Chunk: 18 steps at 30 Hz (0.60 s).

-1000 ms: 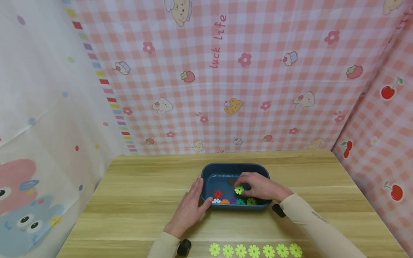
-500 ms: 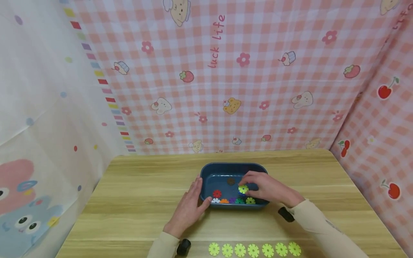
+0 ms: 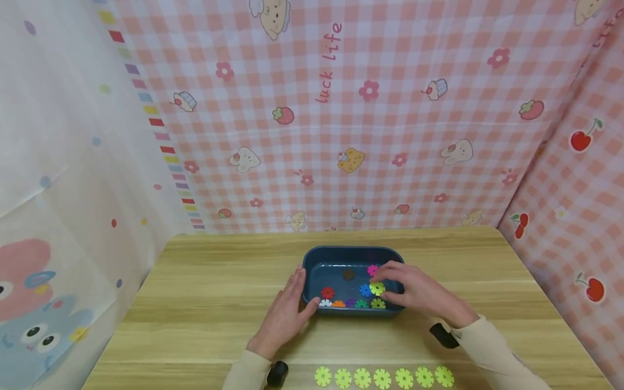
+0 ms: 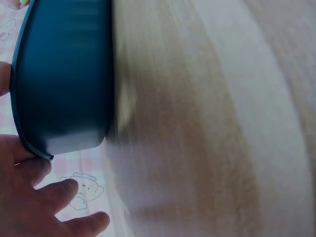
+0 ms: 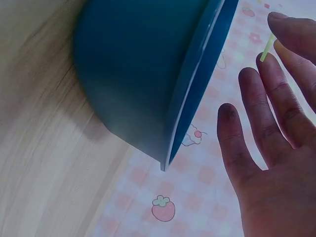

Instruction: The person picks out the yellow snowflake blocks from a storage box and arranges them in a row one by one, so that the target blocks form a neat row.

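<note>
Between thumb and fingertips my right hand (image 3: 418,288) pinches a yellow-green notched plastic disc (image 3: 377,288) over the right part of a dark blue bin (image 3: 317,248). In the right wrist view, only the thin edge of that disc (image 5: 267,48) shows. My left hand (image 3: 284,313) rests at the bin's front left corner, thumb at the front rim and straight fingers along the left side. Lying in the bin are a red disc (image 3: 327,293), a brown disc (image 3: 348,274), a blue disc (image 3: 365,291), a pink disc (image 3: 372,270) and several others along the front wall.
Several yellow-green discs (image 3: 382,378) lie in a straight row near the front edge of the wooden table (image 3: 205,309). Patterned cloth (image 3: 361,124) hangs behind the table and at both sides.
My right hand has shifted rightward inside the bin with the yellow-green disc, uncovering the brown, blue and pink discs. The left hand stays at the bin's corner.
</note>
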Each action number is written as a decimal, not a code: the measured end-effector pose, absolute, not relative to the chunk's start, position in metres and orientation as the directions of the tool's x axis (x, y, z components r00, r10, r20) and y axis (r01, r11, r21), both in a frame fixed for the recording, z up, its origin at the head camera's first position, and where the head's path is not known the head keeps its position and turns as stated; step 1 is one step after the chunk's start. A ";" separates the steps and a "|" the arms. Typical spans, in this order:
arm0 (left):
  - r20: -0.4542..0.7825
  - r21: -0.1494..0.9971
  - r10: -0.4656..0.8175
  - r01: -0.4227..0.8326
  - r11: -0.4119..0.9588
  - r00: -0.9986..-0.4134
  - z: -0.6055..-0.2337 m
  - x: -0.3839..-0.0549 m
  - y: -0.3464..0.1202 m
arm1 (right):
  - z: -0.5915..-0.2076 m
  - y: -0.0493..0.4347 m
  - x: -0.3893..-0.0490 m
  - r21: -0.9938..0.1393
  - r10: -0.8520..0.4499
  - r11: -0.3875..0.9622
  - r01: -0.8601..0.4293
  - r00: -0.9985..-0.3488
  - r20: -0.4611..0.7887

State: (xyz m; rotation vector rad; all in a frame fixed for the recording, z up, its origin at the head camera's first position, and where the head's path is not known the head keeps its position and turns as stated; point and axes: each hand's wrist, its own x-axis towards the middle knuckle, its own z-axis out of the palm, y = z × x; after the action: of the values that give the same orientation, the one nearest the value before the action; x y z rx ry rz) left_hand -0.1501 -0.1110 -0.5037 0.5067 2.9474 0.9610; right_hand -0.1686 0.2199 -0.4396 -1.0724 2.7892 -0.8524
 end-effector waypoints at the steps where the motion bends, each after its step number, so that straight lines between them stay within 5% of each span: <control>1: 0.097 0.573 0.303 0.302 0.762 -0.948 -0.504 -0.150 -0.111 | -0.439 0.221 -0.167 -0.505 -0.627 0.610 -0.611 -0.761 0.164; 18: 0.101 0.535 0.290 0.298 0.790 -0.952 -0.501 -0.152 -0.111 | -0.438 0.241 -0.136 -0.489 -0.588 0.604 -0.629 -0.766 0.259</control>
State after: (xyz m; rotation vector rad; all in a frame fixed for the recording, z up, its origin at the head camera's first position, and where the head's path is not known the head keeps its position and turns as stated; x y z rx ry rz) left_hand -0.1517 -0.1107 -0.5010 0.4903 2.9856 0.8962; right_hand -0.1357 0.2411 -0.4384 -1.0938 2.8770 -0.9227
